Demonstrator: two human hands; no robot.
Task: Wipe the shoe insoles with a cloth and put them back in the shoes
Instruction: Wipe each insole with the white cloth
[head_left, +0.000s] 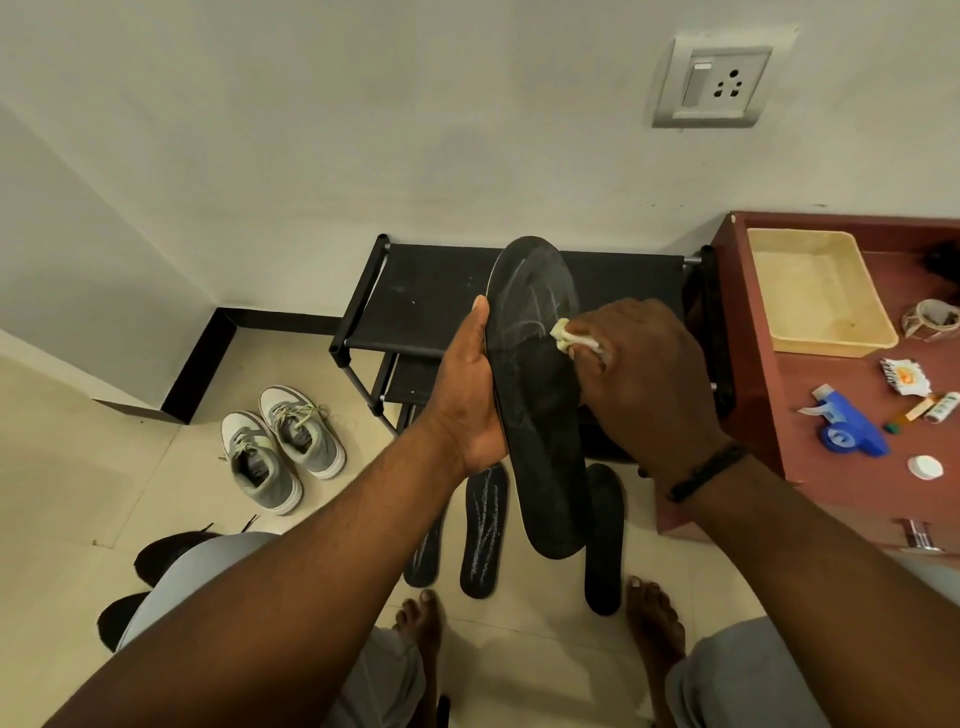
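My left hand (470, 387) grips a long black insole (540, 405) by its left edge and holds it upright in front of me. Pale wipe streaks show on its upper half. My right hand (644, 374) pinches a small pale cloth (571, 338) and presses it against the insole's middle. Three more black insoles lie on the floor below: one at the left (423, 551), one beside it (484, 535), one at the right (605, 540). A pair of grey and white sneakers (280, 447) stands on the floor to the left.
A black shoe rack (431, 291) stands against the wall behind the insole. At the right is a red-brown table (831, 467) with a beige tray (821, 291), a blue tape dispenser (849, 426) and small items. Dark shoes (166, 556) sit by my left knee. My bare feet rest on the tiles.
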